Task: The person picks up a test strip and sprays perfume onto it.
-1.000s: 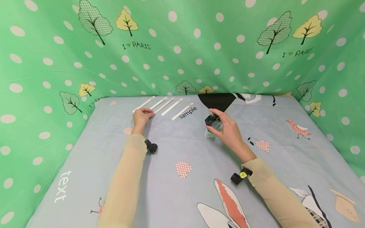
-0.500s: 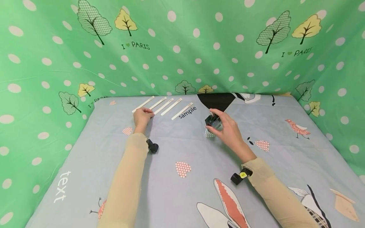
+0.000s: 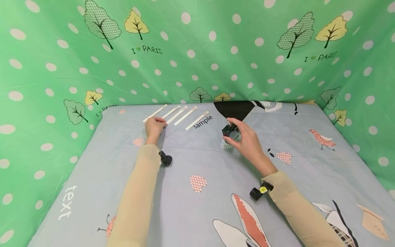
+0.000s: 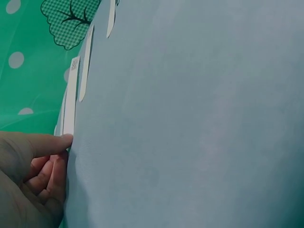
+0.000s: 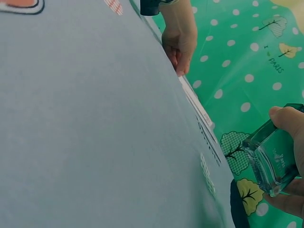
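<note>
Several narrow white paper test strips lie slanted in a row at the back of the table. My left hand (image 3: 153, 128) has its fingertips on the near end of the third strip (image 3: 177, 115). In the left wrist view, the thumb (image 4: 52, 144) pinches that paper strip (image 4: 71, 99) against the fingers. My right hand (image 3: 249, 141) grips a small dark, clear-glass perfume bottle (image 3: 229, 131) above the table, between thumb below and index finger at its top. The right wrist view shows the bottle (image 5: 270, 156) tilted, with faint lettering on its glass.
To the right of the held strip lie two more strips, the last one (image 3: 197, 120) beside the printed word "sample". The grey-blue printed cloth (image 3: 185, 157) covers the table. A green dotted curtain (image 3: 185, 68) hangs close behind its back edge and along the sides.
The third strip shows a wider face than a second ago, when it looked thinner, and my left hand has shifted very slightly. My right hand and the perfume bottle have stayed put.
</note>
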